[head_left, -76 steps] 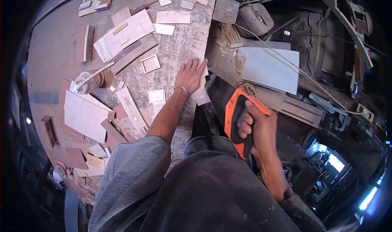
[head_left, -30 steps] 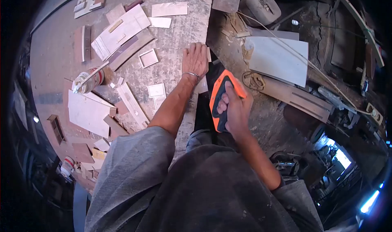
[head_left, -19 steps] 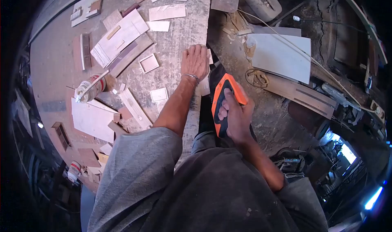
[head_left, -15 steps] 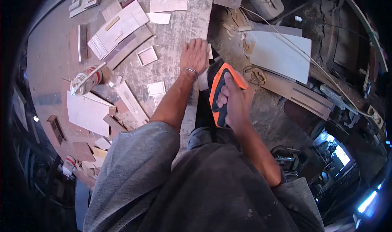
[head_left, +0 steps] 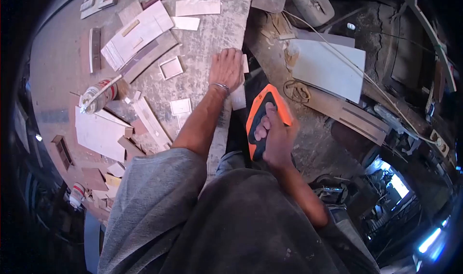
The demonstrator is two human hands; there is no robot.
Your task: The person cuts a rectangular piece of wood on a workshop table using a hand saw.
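Note:
My left hand (head_left: 226, 70) presses down on a small piece of light wood (head_left: 238, 98) at the right edge of the workbench (head_left: 202, 42). Its fingers lie close together over the wood, which sticks out below the palm and slightly past the edge. To the right, beyond the bench edge, my right hand (head_left: 275, 134) is wrapped round the orange and black handle of a saw (head_left: 257, 111). The saw's blade is dark and hard to make out between the handle and the wood.
On the bench lie a glue bottle (head_left: 100, 96), a small square frame (head_left: 171, 68), a large light board (head_left: 137, 35) and several wood offcuts. A white panel (head_left: 329, 70) and a slotted plank (head_left: 354, 116) lie lower, to the right.
My right hand and the saw handle have moved down, toward my body. My left hand stays on the wood. The whole view has shifted slightly.

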